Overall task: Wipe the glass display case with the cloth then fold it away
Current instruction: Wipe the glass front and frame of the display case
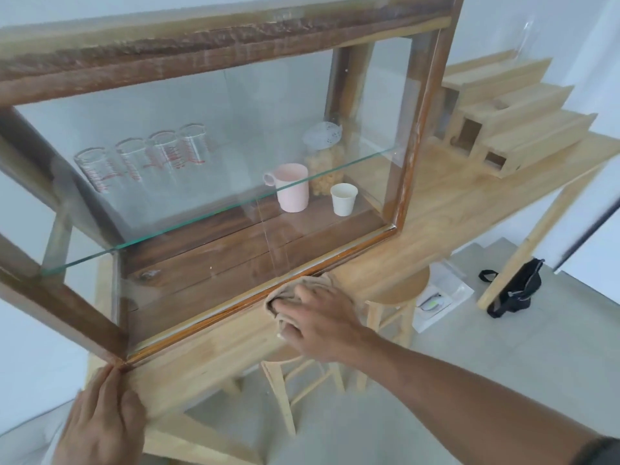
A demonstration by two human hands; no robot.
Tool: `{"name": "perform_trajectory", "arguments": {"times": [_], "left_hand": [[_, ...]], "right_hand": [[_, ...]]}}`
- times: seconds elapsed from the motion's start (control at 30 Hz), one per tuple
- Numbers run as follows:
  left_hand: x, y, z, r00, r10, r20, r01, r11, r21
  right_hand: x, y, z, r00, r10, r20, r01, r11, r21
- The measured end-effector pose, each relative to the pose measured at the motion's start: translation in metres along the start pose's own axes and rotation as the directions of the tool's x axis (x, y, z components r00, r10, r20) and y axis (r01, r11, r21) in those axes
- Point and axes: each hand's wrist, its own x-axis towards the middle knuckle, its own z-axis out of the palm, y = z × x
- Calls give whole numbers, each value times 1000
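A wooden-framed glass display case (416,129) stands on a light wooden table (446,203). A glass shelf inside carries several measuring glasses (144,159). A pink mug (293,187), a white cup (343,199) and a lidded jar (324,162) sit on the case floor. My right hand (318,318) presses a bunched beige cloth (302,285) against the bottom front frame of the case, near its middle. My left hand (100,421) rests on the table edge at the case's lower left corner, fingertips touching the frame and holding nothing.
A stepped wooden riser (523,122) stands on the table to the right of the case. Wooden stools (399,290) are tucked under the table. On the floor lie a black bag (520,290) and a white box (439,297).
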Motion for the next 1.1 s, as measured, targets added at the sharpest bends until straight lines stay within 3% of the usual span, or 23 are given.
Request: {"name": "perform_trajectory", "arguments": {"times": [0.1, 0.17, 0.37, 0.57, 0.7, 0.87, 1.1], "left_hand": [[0, 6, 8, 976, 20, -218, -20, 1000, 4], [0, 10, 12, 964, 51, -263, -56, 998, -14], [-3, 9, 23, 959, -32, -281, 4, 995, -99], [3, 23, 16, 959, -83, -270, 58, 993, -100], [2, 28, 8, 955, -77, -287, 64, 997, -53], [1, 28, 2, 963, -140, -230, 123, 989, -85], [1, 22, -3, 982, -155, -106, 142, 983, -118]], "right_hand": [[-10, 68, -21, 995, 104, 6, -103, 992, -77], [-17, 113, -29, 986, 164, -29, -166, 979, -116], [-33, 215, -34, 930, 324, -175, -351, 923, -157], [-28, 214, -21, 891, 399, -216, -427, 898, -103], [-25, 192, -16, 885, 421, -197, -442, 894, -73], [-21, 98, -3, 913, 379, -148, -395, 914, -94], [-16, -72, 34, 984, 146, -102, -150, 988, -35]]}}
